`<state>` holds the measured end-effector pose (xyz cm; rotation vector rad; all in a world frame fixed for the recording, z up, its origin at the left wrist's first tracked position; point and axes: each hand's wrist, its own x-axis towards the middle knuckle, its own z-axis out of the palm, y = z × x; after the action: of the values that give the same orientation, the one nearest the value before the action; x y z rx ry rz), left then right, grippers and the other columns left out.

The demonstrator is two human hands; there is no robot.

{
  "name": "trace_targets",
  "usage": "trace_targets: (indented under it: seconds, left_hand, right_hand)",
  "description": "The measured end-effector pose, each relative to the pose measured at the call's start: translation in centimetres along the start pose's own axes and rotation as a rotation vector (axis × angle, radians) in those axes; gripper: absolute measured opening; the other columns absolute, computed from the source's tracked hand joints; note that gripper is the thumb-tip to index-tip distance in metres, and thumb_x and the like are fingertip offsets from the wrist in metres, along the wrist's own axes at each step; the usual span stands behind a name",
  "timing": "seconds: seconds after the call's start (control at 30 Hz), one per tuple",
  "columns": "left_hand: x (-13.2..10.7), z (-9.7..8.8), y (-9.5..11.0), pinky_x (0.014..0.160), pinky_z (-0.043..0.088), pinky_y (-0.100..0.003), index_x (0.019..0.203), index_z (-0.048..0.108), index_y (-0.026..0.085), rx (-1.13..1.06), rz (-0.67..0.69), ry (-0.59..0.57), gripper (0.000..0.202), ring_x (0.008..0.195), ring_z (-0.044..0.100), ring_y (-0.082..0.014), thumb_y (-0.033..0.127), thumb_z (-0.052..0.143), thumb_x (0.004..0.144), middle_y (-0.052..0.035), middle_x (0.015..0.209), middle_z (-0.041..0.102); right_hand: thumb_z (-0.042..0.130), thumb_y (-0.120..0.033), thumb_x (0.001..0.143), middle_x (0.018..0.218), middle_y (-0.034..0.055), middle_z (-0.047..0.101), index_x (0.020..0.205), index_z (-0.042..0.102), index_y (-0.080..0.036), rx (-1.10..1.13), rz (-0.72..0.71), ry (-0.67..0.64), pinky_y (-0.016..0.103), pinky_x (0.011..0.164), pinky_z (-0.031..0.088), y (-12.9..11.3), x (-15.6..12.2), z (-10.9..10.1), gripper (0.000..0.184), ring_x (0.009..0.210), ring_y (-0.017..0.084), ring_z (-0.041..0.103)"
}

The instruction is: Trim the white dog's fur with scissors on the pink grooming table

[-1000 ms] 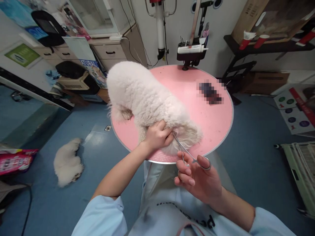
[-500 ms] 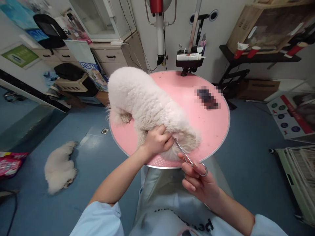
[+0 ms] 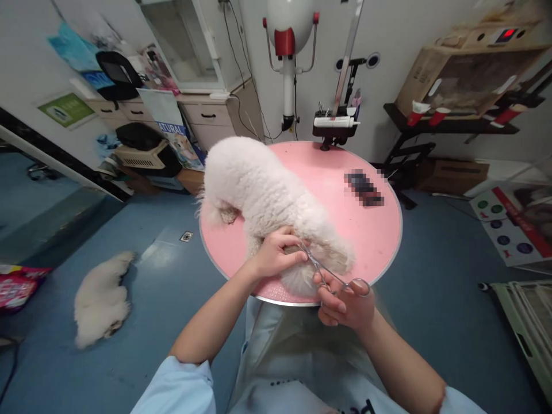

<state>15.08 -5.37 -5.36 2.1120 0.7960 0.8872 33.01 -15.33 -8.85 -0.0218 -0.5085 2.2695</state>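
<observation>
White dog (image 3: 263,195) stands on the round pink table (image 3: 371,230), its near end at the table's front edge. The left hand (image 3: 276,256) is closed on fur at that end. The right hand (image 3: 347,305) grips thin metal scissors (image 3: 328,270), fingers through the rings, with the tips in the fur just beside the left fingers.

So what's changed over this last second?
The right hand has curled its spread fingers in, squeezing the handles of the scissor-handled tool together, its tip kept at the white dog. The left hand still grips the fur, and the dog stays standing on the pink table.
</observation>
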Motion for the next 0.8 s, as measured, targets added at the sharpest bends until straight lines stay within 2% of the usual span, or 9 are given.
trace_targets:
  seconds: [0.2,0.27,0.33,0.43,0.5,0.53,0.6,0.7,0.8]
  left_hand:
    - [-0.3,-0.5,0.2,0.056,0.037,-0.022,0.064,0.060,0.014,-0.219,-0.221,0.058,0.024,0.058,0.048,-0.0089,0.029,0.051,0.080,0.0016,0.060,0.053]
    - [-0.6,-0.5,0.5,0.061,0.038,-0.023,0.064,0.059,0.015,-0.128,-0.187,0.062,0.024,0.063,0.050,-0.0098,0.025,0.048,0.081,0.0005,0.064,0.055]
    - [-0.8,-0.2,0.7,0.063,0.038,-0.024,0.063,0.057,0.015,0.002,-0.148,0.074,0.024,0.066,0.050,-0.0105,0.023,0.045,0.083,-0.0004,0.066,0.054]
    - [-1.0,0.5,0.6,0.057,0.035,-0.024,0.057,0.048,0.016,0.161,-0.131,0.170,0.028,0.060,0.046,-0.0104,0.022,0.041,0.084,0.0002,0.061,0.048]
    - [-1.0,1.0,0.4,0.054,0.033,-0.024,0.055,0.044,0.017,0.235,-0.116,0.233,0.029,0.057,0.045,-0.0105,0.020,0.041,0.083,0.0004,0.058,0.045]
    - [-0.9,1.2,0.3,0.052,0.032,-0.024,0.054,0.043,0.018,0.265,-0.106,0.253,0.029,0.056,0.045,-0.0106,0.019,0.041,0.082,0.0001,0.057,0.045]
    - [-0.7,1.4,0.2,0.050,0.032,-0.024,0.052,0.044,0.018,0.300,-0.086,0.263,0.030,0.054,0.045,-0.0108,0.018,0.041,0.081,-0.0008,0.056,0.046]
    - [-0.5,1.3,0.1,0.049,0.035,-0.023,0.049,0.049,0.019,0.302,-0.048,0.219,0.033,0.052,0.048,-0.0106,0.016,0.041,0.081,-0.0025,0.057,0.050]
    - [-0.3,1.2,-0.3,0.048,0.036,-0.024,0.049,0.051,0.020,0.316,0.005,0.201,0.033,0.052,0.050,-0.0113,0.017,0.041,0.081,-0.0037,0.057,0.052]
  right_hand:
    - [0.071,-0.050,0.063,0.063,-0.0026,0.057,0.103,0.050,-0.015,-0.388,0.150,0.056,0.020,0.045,0.037,-0.9,-2.3,-0.7,0.057,0.040,0.005,0.045]
    - [0.078,-0.039,0.056,0.069,-0.0016,0.060,0.093,0.048,-0.020,-0.549,0.139,0.100,0.021,0.049,0.040,-3.6,-3.1,0.0,0.051,0.051,0.009,0.055]
    - [0.077,-0.026,0.060,0.080,0.0011,0.062,0.082,0.046,-0.021,-0.831,-0.032,0.273,0.027,0.066,0.045,-8.1,-2.3,0.7,0.038,0.077,0.015,0.061]
    - [0.064,-0.029,0.071,0.098,0.0073,0.062,0.083,0.048,-0.021,-1.343,-0.237,0.573,0.033,0.078,0.044,-17.1,2.7,0.3,0.022,0.095,0.020,0.058]
    - [0.048,-0.033,0.081,0.086,0.0082,0.064,0.083,0.051,-0.017,-1.903,-0.153,0.911,0.031,0.074,0.045,-23.4,7.4,-0.9,0.016,0.085,0.019,0.060]
    - [0.044,-0.033,0.083,0.085,0.0110,0.064,0.084,0.054,-0.014,-2.009,-0.130,0.991,0.033,0.075,0.043,-26.4,9.9,-1.7,0.022,0.086,0.022,0.059]
    - [0.044,-0.035,0.084,0.094,0.0154,0.062,0.087,0.057,-0.011,-2.148,-0.104,1.061,0.034,0.080,0.040,-31.4,14.3,-3.0,0.028,0.095,0.026,0.055]
    - [0.055,-0.029,0.079,0.120,0.0206,0.051,0.110,0.053,-0.009,-2.339,-0.024,1.098,0.036,0.088,0.034,-36.8,19.4,-4.2,0.037,0.108,0.027,0.047]
    - [0.064,-0.025,0.071,0.116,0.0263,0.052,0.112,0.052,-0.003,-2.458,0.135,1.124,0.037,0.084,0.035,-40.4,22.7,-4.8,0.048,0.104,0.027,0.050]
